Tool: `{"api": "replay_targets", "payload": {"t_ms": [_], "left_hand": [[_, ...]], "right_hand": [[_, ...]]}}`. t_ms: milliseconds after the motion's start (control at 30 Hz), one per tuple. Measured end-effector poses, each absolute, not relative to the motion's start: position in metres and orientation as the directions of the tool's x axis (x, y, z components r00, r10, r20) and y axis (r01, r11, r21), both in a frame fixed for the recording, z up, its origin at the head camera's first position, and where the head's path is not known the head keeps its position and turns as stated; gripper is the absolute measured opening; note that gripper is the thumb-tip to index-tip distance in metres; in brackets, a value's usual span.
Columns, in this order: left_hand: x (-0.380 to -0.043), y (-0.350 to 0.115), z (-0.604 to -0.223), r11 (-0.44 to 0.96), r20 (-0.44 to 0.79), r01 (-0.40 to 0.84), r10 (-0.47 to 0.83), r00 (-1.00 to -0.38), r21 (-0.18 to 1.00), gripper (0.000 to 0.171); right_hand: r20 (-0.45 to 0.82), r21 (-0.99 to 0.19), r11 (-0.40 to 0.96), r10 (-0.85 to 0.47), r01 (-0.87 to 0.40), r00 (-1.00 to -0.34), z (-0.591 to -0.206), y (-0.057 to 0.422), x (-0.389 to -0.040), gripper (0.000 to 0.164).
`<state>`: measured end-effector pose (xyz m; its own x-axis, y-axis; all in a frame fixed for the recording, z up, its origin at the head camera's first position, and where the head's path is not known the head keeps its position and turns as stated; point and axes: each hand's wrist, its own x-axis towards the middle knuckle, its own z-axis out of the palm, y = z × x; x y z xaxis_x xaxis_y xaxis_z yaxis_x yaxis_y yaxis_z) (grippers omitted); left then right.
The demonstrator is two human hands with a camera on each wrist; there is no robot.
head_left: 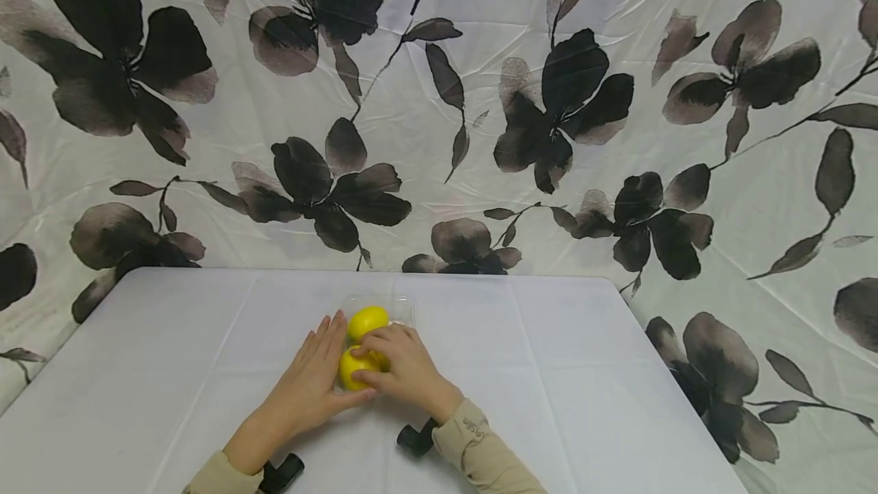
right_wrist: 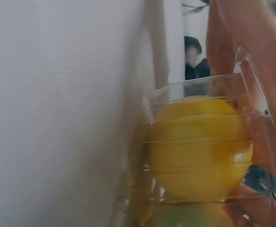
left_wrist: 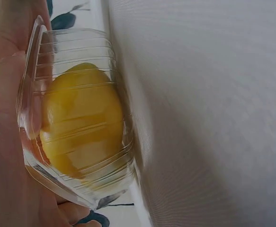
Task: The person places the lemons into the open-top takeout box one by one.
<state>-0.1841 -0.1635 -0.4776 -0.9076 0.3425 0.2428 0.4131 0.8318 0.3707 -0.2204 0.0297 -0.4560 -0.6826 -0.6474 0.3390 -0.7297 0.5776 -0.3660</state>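
A clear plastic container (head_left: 403, 306) stands near the middle of the table, with yellow lemons inside. The far lemon (head_left: 367, 322) lies toward its back; the near lemon (head_left: 353, 369) is at the front, under my right hand (head_left: 405, 364). Thumb and fingers of that hand curl over the near lemon and grip it. My left hand (head_left: 309, 380) lies along the container's left side, fingers straight and thumb across its front. Through the ribbed wall, the left wrist view shows a lemon (left_wrist: 83, 120). In the right wrist view a greenish fruit (right_wrist: 190, 216) shows below a yellow one (right_wrist: 199, 146).
A white cloth covers the table (head_left: 583, 402). Behind it hangs a white curtain (head_left: 439, 113) with dark flowers. Black wrist devices show beside the left sleeve (head_left: 222, 476) and right sleeve (head_left: 487, 452).
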Motion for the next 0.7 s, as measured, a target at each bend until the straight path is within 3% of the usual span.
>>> {"api": "replay_targets", "payload": {"t_ms": [333,700], "left_hand": [[-0.1838,-0.1630,-0.4792,0.831,0.243,0.415,0.345,-0.907,0.369,0.120],[-0.1847,-0.1625,-0.4791,0.830,0.265,0.430,0.352,-0.898,0.355,0.119]], "right_hand": [[0.342,-0.321,0.620,-0.630,-0.716,-0.698,-0.4558,0.0240,-0.2199,0.024],[0.480,-0.385,0.504,-0.606,-0.773,-0.634,-0.4542,0.0313,-0.2259,0.020]]}}
